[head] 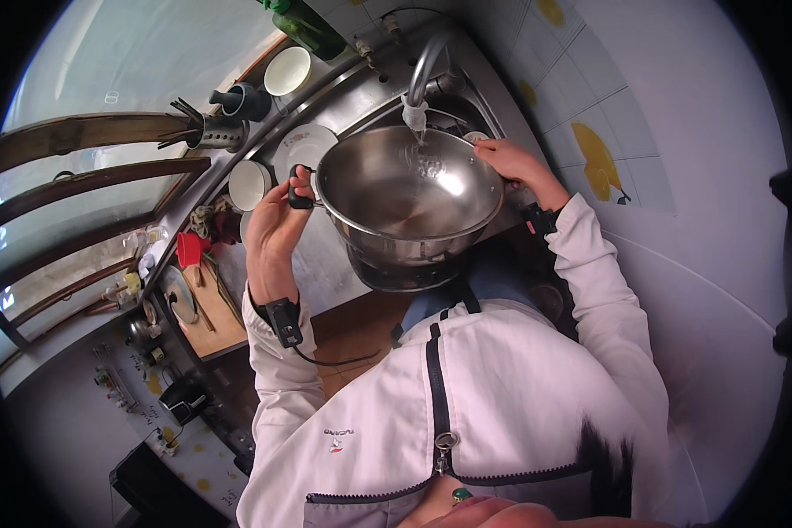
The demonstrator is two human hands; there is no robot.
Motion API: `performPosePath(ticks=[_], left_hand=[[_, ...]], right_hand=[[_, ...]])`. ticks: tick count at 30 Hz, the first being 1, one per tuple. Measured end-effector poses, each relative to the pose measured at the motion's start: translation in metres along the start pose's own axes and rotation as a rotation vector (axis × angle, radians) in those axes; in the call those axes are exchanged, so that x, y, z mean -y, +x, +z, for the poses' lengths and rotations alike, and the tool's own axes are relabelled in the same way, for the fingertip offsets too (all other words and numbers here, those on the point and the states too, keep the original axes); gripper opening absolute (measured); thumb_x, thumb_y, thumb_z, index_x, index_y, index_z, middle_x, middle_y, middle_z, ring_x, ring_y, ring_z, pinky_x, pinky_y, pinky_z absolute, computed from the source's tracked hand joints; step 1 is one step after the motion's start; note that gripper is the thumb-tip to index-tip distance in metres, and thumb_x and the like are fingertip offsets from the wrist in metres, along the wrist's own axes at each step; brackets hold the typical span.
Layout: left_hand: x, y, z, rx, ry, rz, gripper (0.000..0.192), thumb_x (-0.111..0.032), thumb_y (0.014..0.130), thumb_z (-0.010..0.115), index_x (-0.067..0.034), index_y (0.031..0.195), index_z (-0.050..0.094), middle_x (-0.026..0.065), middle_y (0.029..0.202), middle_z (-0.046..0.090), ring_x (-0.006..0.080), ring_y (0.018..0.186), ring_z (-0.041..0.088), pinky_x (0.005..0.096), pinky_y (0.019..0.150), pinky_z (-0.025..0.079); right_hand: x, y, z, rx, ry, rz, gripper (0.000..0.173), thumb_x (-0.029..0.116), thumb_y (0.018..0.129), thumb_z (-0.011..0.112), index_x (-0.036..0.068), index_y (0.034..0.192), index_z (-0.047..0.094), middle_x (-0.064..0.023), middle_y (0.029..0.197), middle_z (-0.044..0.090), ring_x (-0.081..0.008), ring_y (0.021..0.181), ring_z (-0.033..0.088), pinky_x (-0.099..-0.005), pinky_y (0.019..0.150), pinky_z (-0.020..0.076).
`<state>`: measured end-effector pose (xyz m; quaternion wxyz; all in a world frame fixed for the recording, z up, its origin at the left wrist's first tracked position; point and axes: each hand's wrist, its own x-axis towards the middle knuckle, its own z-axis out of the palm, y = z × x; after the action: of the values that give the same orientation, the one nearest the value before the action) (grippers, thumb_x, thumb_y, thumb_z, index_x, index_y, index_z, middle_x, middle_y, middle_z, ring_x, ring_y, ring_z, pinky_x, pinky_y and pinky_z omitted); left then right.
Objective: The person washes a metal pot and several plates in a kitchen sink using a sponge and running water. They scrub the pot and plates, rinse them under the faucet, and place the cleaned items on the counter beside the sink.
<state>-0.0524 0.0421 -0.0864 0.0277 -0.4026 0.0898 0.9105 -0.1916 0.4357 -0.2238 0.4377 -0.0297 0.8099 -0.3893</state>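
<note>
Both hands hold a large stainless steel pot [396, 191] tilted under the tap. My left hand [280, 221] grips its black side handle [299, 187]. On the far side, my right hand [518, 165] clasps the pot at its rim; the handle there is hidden by the fingers. Water runs from the curved metal faucet [429, 66], whose spout is wrapped in white material, and splashes against the pot's inner wall. Part of the sink basin [459, 109] shows behind the pot.
A floral white plate [303, 148] and a white bowl [249, 185] stand left of the pot on the steel counter [330, 270]. Along the window ledge are a utensil holder [218, 132], a mortar [247, 102] and another bowl [288, 71]. A cutting board [214, 323] lies farther left.
</note>
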Motion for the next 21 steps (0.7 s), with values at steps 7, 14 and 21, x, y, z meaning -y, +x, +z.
performPosePath(ticks=[7,14,21], left_hand=[[0.027,0.013,-0.043,-0.121,-0.186,-0.107,0.024,-0.002,0.106,0.031,0.01,0.124,0.041,0.0192,0.105,0.056,0.0213,0.083,0.055,0.0319,0.072,0.05],[0.034,0.051,-0.064,-0.16,-0.117,-0.18,0.022,0.002,0.103,0.033,0.011,0.122,0.041,0.0193,0.109,0.055,0.0182,0.077,0.053,0.0284,0.065,0.047],[0.067,0.13,-0.127,-0.178,-0.004,-0.366,0.024,0.002,0.103,0.034,0.012,0.12,0.047,0.0178,0.099,0.061,0.0186,0.071,0.056,0.0261,0.059,0.049]], right_hand=[[0.022,-0.026,-0.043,0.118,-0.158,0.201,0.034,0.036,0.099,0.055,0.01,0.112,0.072,-0.0062,0.06,0.057,-0.0162,0.04,0.048,-0.034,0.037,0.0368],[0.069,-0.079,-0.074,-0.072,-0.07,0.226,0.041,0.039,0.1,0.061,0.015,0.132,0.068,-0.0004,0.074,0.061,-0.012,0.049,0.053,-0.0262,0.038,0.0347],[0.1,-0.121,-0.082,-0.226,0.019,0.114,0.049,0.03,0.101,0.055,0.012,0.147,0.053,-0.0031,0.074,0.053,-0.016,0.041,0.052,-0.0276,0.035,0.0418]])
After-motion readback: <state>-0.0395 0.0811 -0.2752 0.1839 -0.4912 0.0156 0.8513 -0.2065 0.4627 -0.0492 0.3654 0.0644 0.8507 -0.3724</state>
